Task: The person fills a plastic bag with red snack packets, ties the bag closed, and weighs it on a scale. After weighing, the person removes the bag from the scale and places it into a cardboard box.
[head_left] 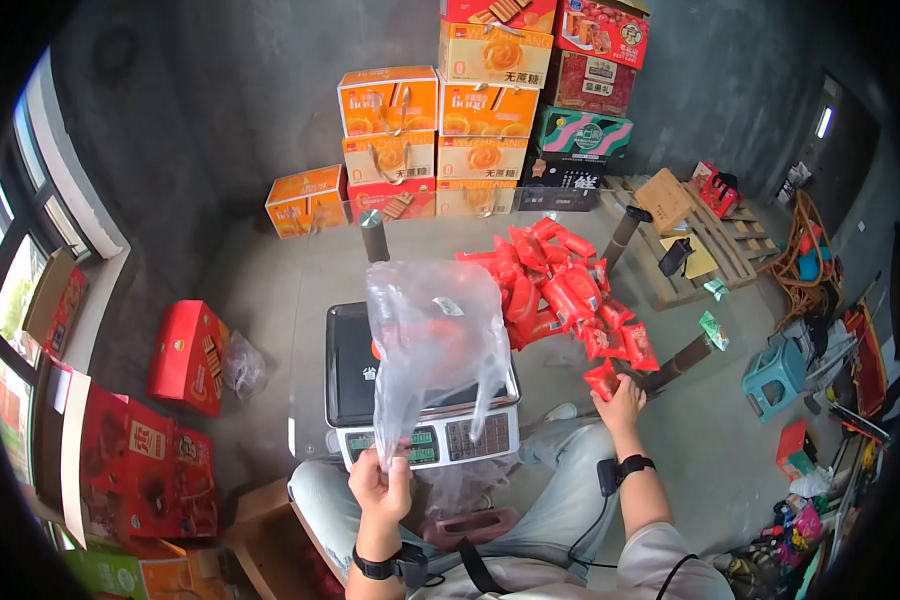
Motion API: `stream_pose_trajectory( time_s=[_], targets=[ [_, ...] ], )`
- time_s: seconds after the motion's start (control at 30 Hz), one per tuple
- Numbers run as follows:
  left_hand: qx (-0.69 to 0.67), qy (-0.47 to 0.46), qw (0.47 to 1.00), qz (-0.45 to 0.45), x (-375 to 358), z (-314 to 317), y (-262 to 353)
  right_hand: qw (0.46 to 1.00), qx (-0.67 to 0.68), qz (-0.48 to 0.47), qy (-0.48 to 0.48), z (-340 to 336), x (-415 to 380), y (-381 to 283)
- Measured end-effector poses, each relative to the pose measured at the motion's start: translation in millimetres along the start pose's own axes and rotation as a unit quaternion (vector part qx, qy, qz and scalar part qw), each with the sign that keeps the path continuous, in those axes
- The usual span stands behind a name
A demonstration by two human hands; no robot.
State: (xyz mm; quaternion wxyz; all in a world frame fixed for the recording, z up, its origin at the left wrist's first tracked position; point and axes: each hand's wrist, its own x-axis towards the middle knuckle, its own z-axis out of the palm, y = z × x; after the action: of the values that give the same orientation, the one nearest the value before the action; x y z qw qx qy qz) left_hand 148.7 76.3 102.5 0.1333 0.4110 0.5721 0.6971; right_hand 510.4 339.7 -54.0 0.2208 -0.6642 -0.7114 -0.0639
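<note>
Pale-blue jeans (335,500) show beneath the near edge of a glass-topped table (308,375), where a seated person works with both bare hands. The left hand (382,487), black band at the wrist, has thumb and fingers nearly closed, pinching the near edge of a translucent plastic bag (440,350). The right hand (622,402), also banded, is partly closed, its fingertips on the near end of a red packet (601,380) at the close side of a heap.

Beyond the left hand, a digital scale (485,436) with green-lit readouts faces the person; the bag spreads above its dark pan (348,335), with red showing faintly through the film. Whether the bag touches the pan cannot be told. Just right of the bag, the heap of red packets (562,288) lies loosely piled on the glass, while two green-and-white packets (713,331) sit farther right.

Out to the sides, a red carton (190,355) stands on the floor at left and a teal plastic stool (773,378) at right. Behind the table, orange cartons (485,110) rise in stacks near a grey wall (240,90), with a wooden pallet (738,262) to their right.
</note>
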Motion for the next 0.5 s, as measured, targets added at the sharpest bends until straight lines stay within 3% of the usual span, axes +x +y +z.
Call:
stream_pose_trajectory(
  time_s=[0.1,0.17,0.23,0.27,0.33,0.4,0.5],
  targets=[
    [0.001,-0.01,1.0,0.021,-6.0,4.1,-2.6,0.997,0.054,0.029,-0.047,2.8,3.5,2.8],
    [0.058,-0.073,0.995,0.025,-3.6,3.5,-0.1,0.995,0.077,0.038,-0.048,2.0,4.6,1.0],
    [0.079,-0.108,0.99,0.035,-0.9,6.4,1.0,0.977,0.208,0.048,0.003,0.2,2.7,-3.5],
    [0.099,-0.143,0.984,0.044,-1.1,8.1,1.4,0.977,0.208,0.048,0.003,-0.1,-1.2,-5.9],
    [0.115,-0.142,0.983,0.033,-5.1,13.2,1.6,0.937,0.338,0.05,0.076,-4.9,-13.9,-19.4],
    [0.132,-0.137,0.982,0.01,-7.8,19.9,4.5,0.883,0.464,0.035,0.063,-37.8,-40.1,-66.9],
    [0.145,-0.16,0.975,-0.047,-11.0,23.2,13.2,0.813,0.555,-0.077,-0.162,-94.4,-69.0,-124.5]
  ],
)
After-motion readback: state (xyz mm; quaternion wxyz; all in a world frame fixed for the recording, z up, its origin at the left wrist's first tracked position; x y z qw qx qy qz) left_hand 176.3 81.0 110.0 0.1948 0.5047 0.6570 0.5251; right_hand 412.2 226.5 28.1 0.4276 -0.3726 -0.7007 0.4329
